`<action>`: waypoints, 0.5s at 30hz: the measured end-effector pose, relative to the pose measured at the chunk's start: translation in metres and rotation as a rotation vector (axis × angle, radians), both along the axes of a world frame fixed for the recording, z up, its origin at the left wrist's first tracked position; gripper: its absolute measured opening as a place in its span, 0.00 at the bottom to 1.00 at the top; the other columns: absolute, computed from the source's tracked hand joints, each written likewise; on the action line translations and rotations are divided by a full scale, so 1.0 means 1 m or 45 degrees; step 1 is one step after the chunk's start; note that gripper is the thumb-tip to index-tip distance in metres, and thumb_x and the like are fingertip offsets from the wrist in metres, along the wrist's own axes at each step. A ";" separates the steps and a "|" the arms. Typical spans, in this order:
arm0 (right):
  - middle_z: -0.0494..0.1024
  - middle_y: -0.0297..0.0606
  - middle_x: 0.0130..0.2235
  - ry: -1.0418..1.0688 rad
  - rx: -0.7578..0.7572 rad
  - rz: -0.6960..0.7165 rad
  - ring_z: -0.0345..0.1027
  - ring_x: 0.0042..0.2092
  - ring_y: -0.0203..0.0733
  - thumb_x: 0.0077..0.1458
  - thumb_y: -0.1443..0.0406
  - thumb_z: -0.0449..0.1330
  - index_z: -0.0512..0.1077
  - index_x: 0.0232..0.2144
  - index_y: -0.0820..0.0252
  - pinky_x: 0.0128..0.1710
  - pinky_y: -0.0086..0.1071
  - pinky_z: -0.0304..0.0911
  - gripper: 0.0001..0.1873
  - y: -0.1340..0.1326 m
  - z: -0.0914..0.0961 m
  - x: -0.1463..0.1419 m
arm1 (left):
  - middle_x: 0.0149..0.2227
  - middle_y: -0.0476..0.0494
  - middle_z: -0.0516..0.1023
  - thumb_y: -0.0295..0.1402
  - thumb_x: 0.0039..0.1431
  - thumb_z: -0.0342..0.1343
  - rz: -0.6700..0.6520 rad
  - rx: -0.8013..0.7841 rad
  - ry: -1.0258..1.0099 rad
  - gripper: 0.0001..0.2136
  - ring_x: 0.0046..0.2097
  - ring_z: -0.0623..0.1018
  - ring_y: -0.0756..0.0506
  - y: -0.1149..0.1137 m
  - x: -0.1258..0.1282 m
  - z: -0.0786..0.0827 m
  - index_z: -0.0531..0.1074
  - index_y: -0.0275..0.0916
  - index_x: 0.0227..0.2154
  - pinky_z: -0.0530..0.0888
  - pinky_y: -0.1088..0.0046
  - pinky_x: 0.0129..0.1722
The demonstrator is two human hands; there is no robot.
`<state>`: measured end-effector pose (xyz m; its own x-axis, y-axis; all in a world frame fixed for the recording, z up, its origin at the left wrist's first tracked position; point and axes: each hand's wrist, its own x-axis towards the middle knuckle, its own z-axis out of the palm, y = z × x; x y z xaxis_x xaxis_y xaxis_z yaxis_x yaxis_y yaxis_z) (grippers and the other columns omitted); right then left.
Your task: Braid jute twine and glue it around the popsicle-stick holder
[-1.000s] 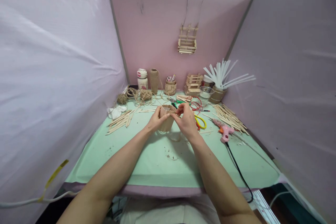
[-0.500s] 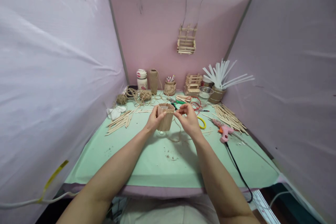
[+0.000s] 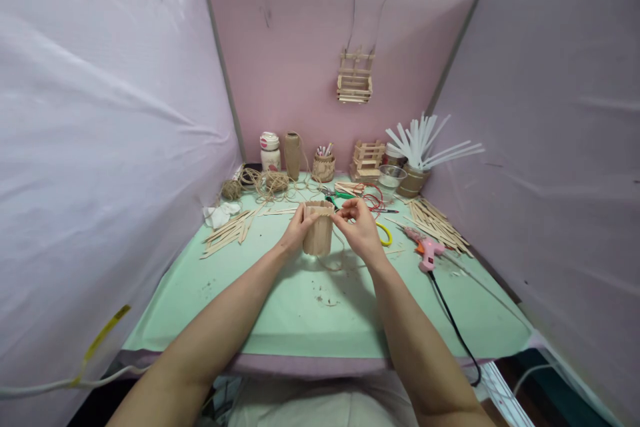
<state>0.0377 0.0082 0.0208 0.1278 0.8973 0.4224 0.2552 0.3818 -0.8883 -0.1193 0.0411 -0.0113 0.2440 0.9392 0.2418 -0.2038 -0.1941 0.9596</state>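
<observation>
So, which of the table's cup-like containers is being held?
The stick-sided cup, in the left hand; the pen cup, clear bowl and brown pot of white sticks stand farther back.

place: craft workshop | signs: glue gun [image 3: 430, 249], tangled twine [image 3: 277, 180], wooden sticks [image 3: 436, 221]

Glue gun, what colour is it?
The glue gun is mostly pink, seen best in the head view.
</observation>
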 end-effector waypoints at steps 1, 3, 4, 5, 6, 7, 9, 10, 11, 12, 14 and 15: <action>0.72 0.30 0.27 -0.001 -0.001 0.000 0.67 0.30 0.38 0.46 0.61 0.62 0.59 0.35 0.56 0.33 0.32 0.61 0.16 0.000 0.000 0.000 | 0.49 0.40 0.72 0.46 0.49 0.58 -0.018 0.011 -0.010 0.22 0.49 0.73 0.42 -0.001 0.000 0.000 0.65 0.40 0.45 0.69 0.65 0.47; 0.72 0.30 0.26 -0.014 0.004 -0.002 0.67 0.30 0.38 0.46 0.61 0.61 0.59 0.35 0.56 0.33 0.32 0.60 0.16 -0.001 0.001 -0.001 | 0.49 0.40 0.72 0.45 0.48 0.61 -0.020 0.047 0.007 0.23 0.49 0.72 0.42 -0.002 0.000 0.001 0.65 0.40 0.44 0.68 0.64 0.48; 0.72 0.30 0.26 -0.023 0.006 -0.003 0.67 0.30 0.38 0.46 0.61 0.61 0.59 0.35 0.56 0.33 0.32 0.60 0.16 -0.001 0.001 -0.001 | 0.49 0.39 0.72 0.45 0.47 0.62 -0.004 0.058 0.028 0.23 0.49 0.73 0.42 -0.003 0.000 0.002 0.65 0.40 0.44 0.68 0.64 0.47; 0.72 0.30 0.26 -0.033 0.006 -0.002 0.67 0.30 0.37 0.45 0.61 0.61 0.59 0.34 0.56 0.33 0.32 0.61 0.16 -0.002 0.001 -0.002 | 0.48 0.39 0.72 0.44 0.47 0.62 0.011 0.059 0.049 0.23 0.48 0.73 0.42 -0.003 0.000 0.003 0.65 0.40 0.44 0.68 0.64 0.47; 0.72 0.30 0.26 -0.043 0.004 -0.001 0.67 0.29 0.37 0.45 0.61 0.62 0.59 0.34 0.56 0.33 0.32 0.61 0.16 -0.002 0.001 -0.002 | 0.48 0.39 0.72 0.44 0.47 0.62 0.019 0.054 0.068 0.23 0.48 0.73 0.42 -0.004 0.000 0.004 0.65 0.40 0.44 0.69 0.64 0.47; 0.72 0.30 0.27 -0.052 0.003 0.000 0.67 0.29 0.37 0.45 0.61 0.62 0.59 0.34 0.56 0.32 0.32 0.61 0.16 -0.002 0.002 -0.002 | 0.48 0.40 0.72 0.44 0.47 0.62 0.023 0.047 0.082 0.23 0.48 0.73 0.42 -0.005 -0.001 0.005 0.65 0.40 0.44 0.69 0.64 0.47; 0.72 0.30 0.27 -0.068 0.004 0.001 0.67 0.29 0.37 0.45 0.61 0.62 0.60 0.35 0.56 0.32 0.32 0.61 0.16 -0.003 0.002 -0.002 | 0.48 0.40 0.72 0.44 0.47 0.62 0.032 0.034 0.102 0.23 0.48 0.73 0.43 -0.007 -0.001 0.008 0.65 0.41 0.45 0.69 0.64 0.47; 0.72 0.30 0.27 -0.074 0.008 0.003 0.67 0.29 0.38 0.45 0.61 0.61 0.60 0.35 0.56 0.32 0.32 0.61 0.16 -0.003 0.002 -0.002 | 0.48 0.41 0.73 0.44 0.47 0.62 0.035 0.028 0.111 0.23 0.48 0.73 0.43 -0.007 -0.001 0.009 0.65 0.41 0.45 0.69 0.64 0.47; 0.72 0.31 0.27 -0.079 0.012 0.005 0.67 0.29 0.38 0.45 0.61 0.61 0.60 0.35 0.56 0.32 0.32 0.61 0.16 -0.003 0.002 -0.002 | 0.48 0.41 0.73 0.44 0.47 0.61 0.037 0.022 0.117 0.23 0.47 0.73 0.44 -0.007 -0.001 0.009 0.65 0.41 0.45 0.69 0.65 0.47; 0.72 0.31 0.27 -0.083 0.015 0.009 0.67 0.29 0.38 0.45 0.61 0.61 0.60 0.35 0.56 0.32 0.32 0.61 0.16 -0.003 0.002 -0.002 | 0.48 0.41 0.73 0.43 0.48 0.61 0.039 0.017 0.118 0.22 0.48 0.73 0.44 -0.007 -0.001 0.009 0.65 0.41 0.45 0.69 0.64 0.48; 0.72 0.31 0.27 -0.087 0.016 0.012 0.67 0.29 0.38 0.45 0.61 0.61 0.60 0.35 0.56 0.32 0.33 0.61 0.16 -0.003 0.002 -0.001 | 0.48 0.41 0.73 0.43 0.48 0.61 0.030 0.012 0.112 0.22 0.48 0.73 0.44 -0.007 -0.002 0.008 0.66 0.42 0.45 0.69 0.64 0.49; 0.72 0.31 0.27 -0.086 0.015 0.012 0.67 0.29 0.38 0.45 0.61 0.61 0.60 0.35 0.56 0.32 0.33 0.61 0.16 -0.003 0.002 -0.001 | 0.49 0.41 0.73 0.42 0.48 0.61 0.025 0.012 0.108 0.22 0.49 0.73 0.44 -0.006 -0.002 0.007 0.66 0.42 0.45 0.68 0.63 0.49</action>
<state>0.0365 0.0048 0.0223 0.0903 0.8934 0.4402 0.3112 0.3945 -0.8646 -0.1212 0.0350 -0.0044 0.2452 0.9418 0.2300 -0.1181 -0.2065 0.9713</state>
